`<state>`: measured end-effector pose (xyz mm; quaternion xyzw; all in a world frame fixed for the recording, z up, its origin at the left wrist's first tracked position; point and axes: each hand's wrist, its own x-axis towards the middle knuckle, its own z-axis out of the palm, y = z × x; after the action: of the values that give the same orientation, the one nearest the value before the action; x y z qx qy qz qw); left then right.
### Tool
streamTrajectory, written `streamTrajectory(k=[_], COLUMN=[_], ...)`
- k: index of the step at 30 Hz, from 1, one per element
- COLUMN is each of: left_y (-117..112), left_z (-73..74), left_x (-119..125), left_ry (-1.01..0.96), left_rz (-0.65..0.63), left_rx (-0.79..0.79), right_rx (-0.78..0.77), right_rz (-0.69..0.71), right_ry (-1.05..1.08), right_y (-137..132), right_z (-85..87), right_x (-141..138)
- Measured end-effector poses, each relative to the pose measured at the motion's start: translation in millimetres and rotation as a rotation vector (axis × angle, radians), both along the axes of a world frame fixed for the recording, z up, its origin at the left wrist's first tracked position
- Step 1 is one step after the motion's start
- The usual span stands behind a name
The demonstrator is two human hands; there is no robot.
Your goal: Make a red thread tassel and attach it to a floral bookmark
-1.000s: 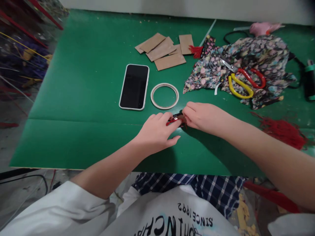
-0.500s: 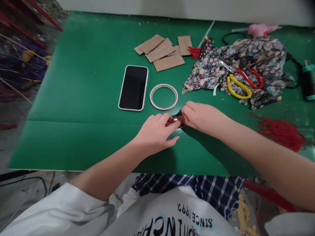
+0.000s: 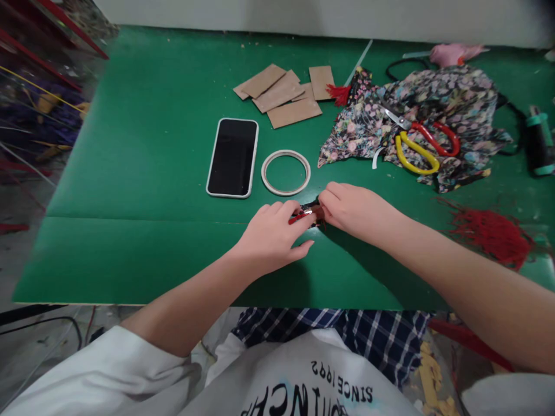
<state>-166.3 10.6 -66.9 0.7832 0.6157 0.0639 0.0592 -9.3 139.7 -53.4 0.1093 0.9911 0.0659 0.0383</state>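
Note:
A small dark fabric piece (image 3: 318, 215) with a brown part, a shiny patch and thin red strands lies on the green table between my hands, much of it covered by fingers. My left hand (image 3: 271, 234) holds its left end down with bent fingers, a red strip showing between two of them; the thumb sticks out to the side. At the other end, my right hand (image 3: 349, 207) pinches the piece between thumb and fingertips. Just beyond the hands lies a white tape roll (image 3: 264, 173).
A phone (image 3: 233, 157) lies left of the tape. Brown card pieces (image 3: 295, 113) are spread at the back. Scissors (image 3: 417, 153) with red and yellow handles rest on floral fabric (image 3: 459, 95). A red thread bundle (image 3: 494, 234) lies at the right, near a green-and-black tool (image 3: 540, 141).
Both hands stay on the small fabric piece in nearly the same pose. The whole view has shifted slightly; the right fingers have barely moved.

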Motion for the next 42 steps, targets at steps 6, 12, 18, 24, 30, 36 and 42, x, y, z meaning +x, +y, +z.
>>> streamTrajectory(k=[6,12,18,24,30,36,42], left_y=[0,1,1,1,0,0,0], left_z=[-0.3,-0.2,-1.3,-1.6,-4.0,-3.5,-1.1], left_x=[1,2,2,2,-2,-2,-1], left_ry=[-0.026,-0.023,-0.012,-0.03,-0.133,-0.124,-0.075], left_rz=[0.015,0.029,0.026,0.033,0.033,0.025,0.016], left_rx=[-0.015,-0.031,-0.029,-0.026,0.051,0.059,0.05], right_rx=[-0.023,-0.053,-0.112,-0.152,-0.202,-0.125,-0.016], right_rz=[0.011,0.037,0.016,0.018,-0.048,-0.047,0.011], right_ry=[0.023,0.034,0.1,0.277,0.413,0.384,0.369], right_y=[-1,2,2,-4,-11,-13,-13], right_z=[2.1,6.5,8.6,-2.3,-12.0,-15.5,-14.1], right_x=[6,10,16,24,26,21,18])
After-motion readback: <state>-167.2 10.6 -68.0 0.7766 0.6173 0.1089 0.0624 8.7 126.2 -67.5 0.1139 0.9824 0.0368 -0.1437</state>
